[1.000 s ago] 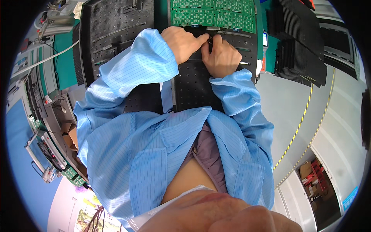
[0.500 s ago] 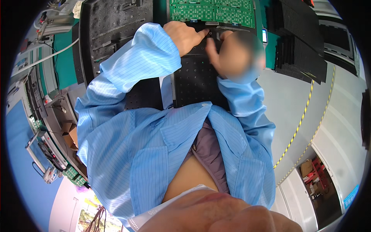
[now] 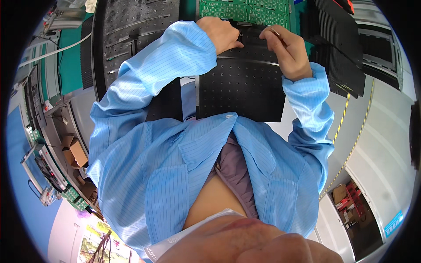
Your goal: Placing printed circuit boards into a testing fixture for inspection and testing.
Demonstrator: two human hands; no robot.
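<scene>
A green circuit board panel [image 3: 243, 12] lies at the top middle, against a black perforated plate [image 3: 239, 87]. My left hand [image 3: 219, 35] rests at the board's near left corner, its thumb apart from the index finger and nothing visible between them. The other fingers are partly hidden. To the right of it, over the black plate's far part, my right hand [image 3: 289, 50] is closed in a pinch. A small thin piece with a brownish shine [image 3: 275, 31] shows at its fingertips, too little of it to name.
A second black perforated plate [image 3: 136, 26] with raised strips lies at the left. Stacked black ribbed racks [image 3: 337, 39] stand at the right. A white cable [image 3: 57, 49] crosses the green mat at the far left. An open cardboard box [image 3: 74, 151] sits lower left.
My right hand has moved right, away from my left hand, and closed into a pinch. My left hand has shifted slightly right, its index finger drawn back. More of the black plate shows.
</scene>
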